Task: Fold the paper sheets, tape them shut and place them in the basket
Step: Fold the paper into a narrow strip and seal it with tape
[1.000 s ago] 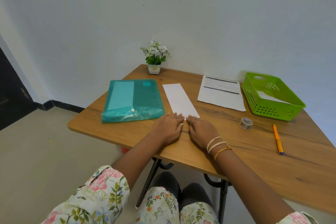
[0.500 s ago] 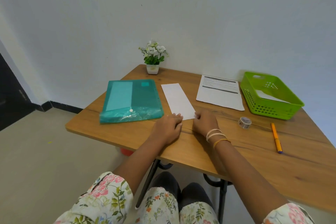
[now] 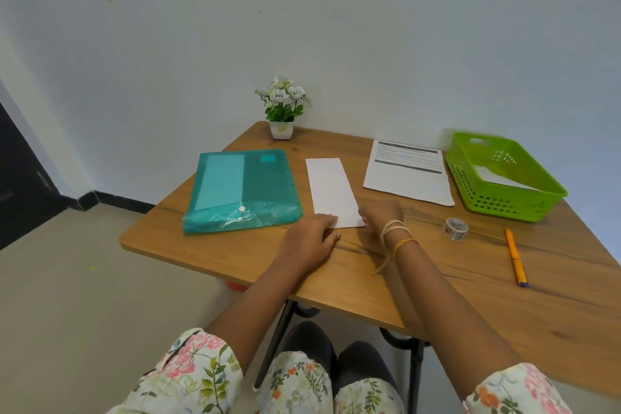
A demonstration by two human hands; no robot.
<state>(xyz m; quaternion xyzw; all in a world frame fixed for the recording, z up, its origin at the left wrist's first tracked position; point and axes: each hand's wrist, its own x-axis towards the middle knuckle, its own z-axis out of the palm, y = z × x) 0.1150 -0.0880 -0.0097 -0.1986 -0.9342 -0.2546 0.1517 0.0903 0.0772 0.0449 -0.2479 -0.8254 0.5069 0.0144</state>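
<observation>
Left hand (image 3: 311, 239) lay flat, fingers straight, pressing the near end of the folded paper strip (image 3: 332, 193) on the surface (image 3: 437, 296). Right hand (image 3: 381, 213) was at the strip's near right corner, grip hard to tell. Green basket (image 3: 470, 191) sat far right, one sheet inside.

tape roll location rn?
Head view: the tape roll stands on edge on the table, to the right of the right hand, in front of the green basket and just left of the orange pen; nothing touches it.
</observation>
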